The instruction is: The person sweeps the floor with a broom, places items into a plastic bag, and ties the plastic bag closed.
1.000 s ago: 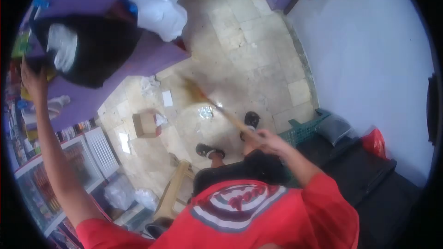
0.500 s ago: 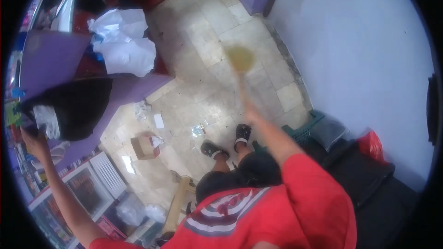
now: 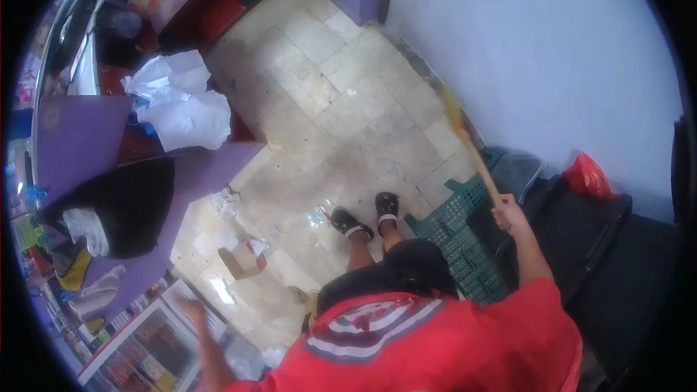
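Observation:
My right hand (image 3: 510,215) is closed around the lower end of a light wooden stick with a yellow head (image 3: 478,152). The stick slants up and left, and its head is near the foot of the wall; I cannot make out the tool's exact kind. On the left, my left hand (image 3: 190,312) is smeared by motion in front of the glass-fronted display case (image 3: 156,352). Its fingers are not distinct. An opened small cardboard box (image 3: 243,260) lies on the floor beyond it.
Green plastic crates (image 3: 461,236) lie right of my feet, beside a black covered surface (image 3: 581,236) with a red plastic bag (image 3: 589,176). A purple counter (image 3: 218,167) holds white paper sheets (image 3: 185,116) and black cloth (image 3: 116,203). Plastic scraps (image 3: 318,216) litter the tiled floor (image 3: 305,65).
My right hand has swung right and back toward my body, carrying the stick from over the floor to the wall side. My left hand has moved away from the shelf goods, toward me.

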`<action>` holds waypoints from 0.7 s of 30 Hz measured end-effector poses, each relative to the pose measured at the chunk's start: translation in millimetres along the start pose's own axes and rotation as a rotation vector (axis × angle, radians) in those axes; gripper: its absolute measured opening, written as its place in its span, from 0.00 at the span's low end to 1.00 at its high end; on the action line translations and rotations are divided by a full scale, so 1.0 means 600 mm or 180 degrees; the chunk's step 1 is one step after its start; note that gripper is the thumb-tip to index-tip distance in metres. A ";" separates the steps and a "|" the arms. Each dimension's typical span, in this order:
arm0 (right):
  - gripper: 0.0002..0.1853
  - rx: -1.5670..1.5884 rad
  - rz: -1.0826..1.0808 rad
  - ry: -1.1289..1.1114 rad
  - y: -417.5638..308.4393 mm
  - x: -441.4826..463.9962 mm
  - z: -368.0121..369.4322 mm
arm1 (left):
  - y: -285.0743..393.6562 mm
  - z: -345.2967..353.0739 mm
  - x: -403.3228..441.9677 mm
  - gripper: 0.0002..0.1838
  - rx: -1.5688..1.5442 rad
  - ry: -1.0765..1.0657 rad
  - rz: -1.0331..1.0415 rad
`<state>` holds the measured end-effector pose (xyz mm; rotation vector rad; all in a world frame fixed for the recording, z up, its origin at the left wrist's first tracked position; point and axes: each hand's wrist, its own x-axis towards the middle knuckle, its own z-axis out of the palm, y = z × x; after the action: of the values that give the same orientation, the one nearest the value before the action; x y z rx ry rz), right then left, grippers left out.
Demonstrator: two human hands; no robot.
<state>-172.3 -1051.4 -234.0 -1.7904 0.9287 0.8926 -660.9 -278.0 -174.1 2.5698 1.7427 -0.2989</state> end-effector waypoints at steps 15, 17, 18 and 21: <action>0.27 -0.0869 -0.0034 -0.2060 -0.003 -0.120 0.319 | 0.317 0.052 -0.183 0.32 -0.1493 -0.2207 0.1515; 0.31 -0.1393 -0.0501 -0.1300 -0.091 -0.077 0.243 | 0.236 0.096 -0.174 0.31 -0.1372 -0.1966 0.1427; 0.29 -0.1645 -0.0885 -0.1005 -0.152 -0.065 0.221 | 0.200 0.108 -0.176 0.31 -0.1204 -0.1844 0.1372; 0.26 -0.1762 -0.1417 -0.0040 -0.310 0.097 0.215 | 0.177 0.117 -0.206 0.30 -0.0747 -0.2051 0.1262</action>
<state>-7.6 -886.6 -255.8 -2.3302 0.2481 0.9167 -617.4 -440.1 -231.3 2.2227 0.9664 -0.7464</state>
